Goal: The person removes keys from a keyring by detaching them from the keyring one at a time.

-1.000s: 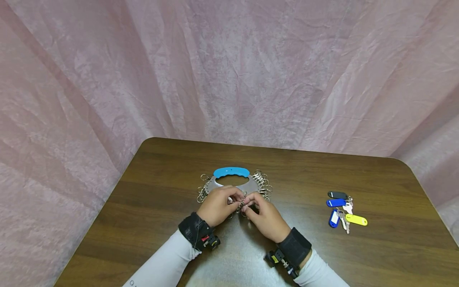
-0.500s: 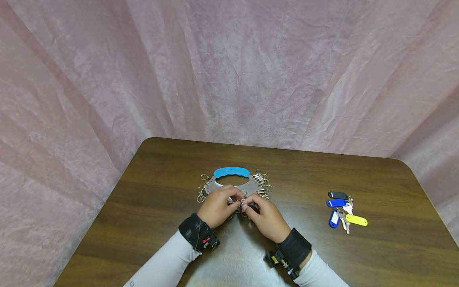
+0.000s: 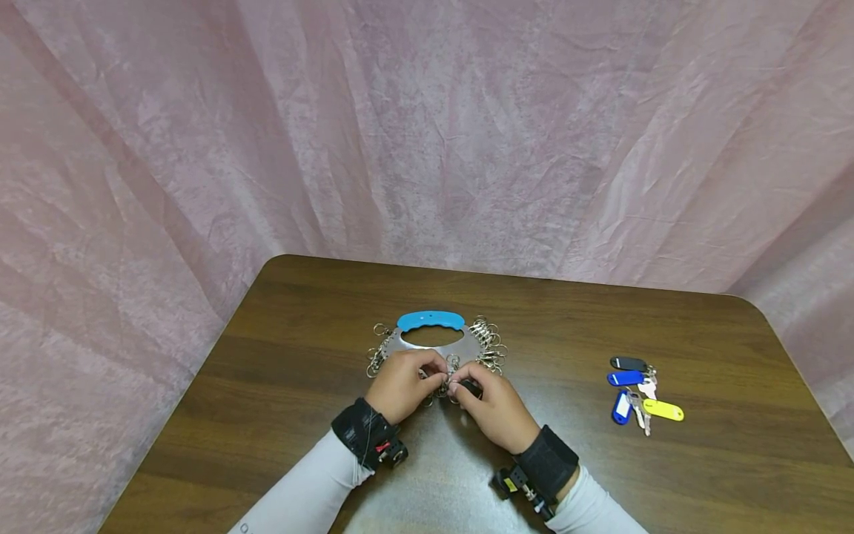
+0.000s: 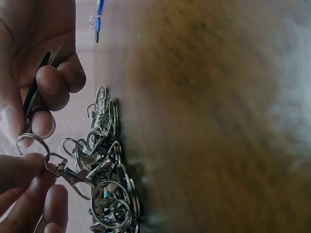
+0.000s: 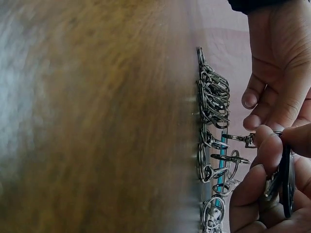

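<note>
A metal key rack with a blue handle (image 3: 430, 320) lies on the table, with many snap hooks and rings along its curved edge. Over its near edge, my left hand (image 3: 402, 384) pinches a split ring (image 4: 43, 141), which hangs from a swivel snap hook (image 4: 73, 177). Close against it, my right hand (image 3: 497, 406) grips a key (image 5: 273, 187) with a black key tag (image 5: 287, 187); its thumb and fingertip meet at the same split ring. Whether the key's own loop is threaded on that ring is hidden by the fingers.
To the right lie several keys with tags: a black tag (image 3: 629, 363), a blue tag (image 3: 625, 378), another blue tag (image 3: 621, 407) and a yellow tag (image 3: 663, 409). Pink curtains (image 3: 467, 148) hang behind the wooden table (image 3: 280, 356). Both wrists carry strapped cameras.
Both hands stay at the rack's near edge; the fingers shift only slightly, with the left hand a little nearer to me. The loose keys have not moved.
</note>
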The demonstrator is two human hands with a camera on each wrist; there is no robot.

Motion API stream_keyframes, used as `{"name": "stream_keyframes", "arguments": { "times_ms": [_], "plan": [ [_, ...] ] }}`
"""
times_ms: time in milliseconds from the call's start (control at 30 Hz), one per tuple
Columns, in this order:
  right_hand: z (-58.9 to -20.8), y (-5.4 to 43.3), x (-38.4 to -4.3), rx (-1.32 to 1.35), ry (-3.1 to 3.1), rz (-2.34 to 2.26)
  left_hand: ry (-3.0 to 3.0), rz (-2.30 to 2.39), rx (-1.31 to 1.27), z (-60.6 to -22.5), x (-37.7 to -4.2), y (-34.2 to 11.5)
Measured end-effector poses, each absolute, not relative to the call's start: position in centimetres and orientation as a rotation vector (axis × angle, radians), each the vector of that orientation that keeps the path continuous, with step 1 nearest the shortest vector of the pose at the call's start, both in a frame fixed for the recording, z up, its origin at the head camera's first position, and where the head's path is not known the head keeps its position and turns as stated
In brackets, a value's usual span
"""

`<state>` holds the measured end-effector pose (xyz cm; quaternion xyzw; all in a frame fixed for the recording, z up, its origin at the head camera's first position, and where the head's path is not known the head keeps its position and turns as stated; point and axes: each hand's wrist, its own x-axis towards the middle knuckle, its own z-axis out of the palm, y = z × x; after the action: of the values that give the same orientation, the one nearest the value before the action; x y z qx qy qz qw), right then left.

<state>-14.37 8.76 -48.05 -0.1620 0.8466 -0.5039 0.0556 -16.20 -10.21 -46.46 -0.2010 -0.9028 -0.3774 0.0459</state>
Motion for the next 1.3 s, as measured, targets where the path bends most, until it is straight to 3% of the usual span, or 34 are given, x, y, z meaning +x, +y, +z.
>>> {"name": "stream_keyframes", "arguments": {
  "times_ms": [567,1300],
  "plan": [
    [-48.16,8.95,-14.58,-0.528,2.517,-1.538,-2.721,-1.156,-0.638,-46.99,-16.38,-10.57],
    [-48.15,9.14,-14.80,-0.492,2.442,-1.571,-2.706,-1.048,-0.877,-46.75,-16.59,-10.94]
  ]
}}
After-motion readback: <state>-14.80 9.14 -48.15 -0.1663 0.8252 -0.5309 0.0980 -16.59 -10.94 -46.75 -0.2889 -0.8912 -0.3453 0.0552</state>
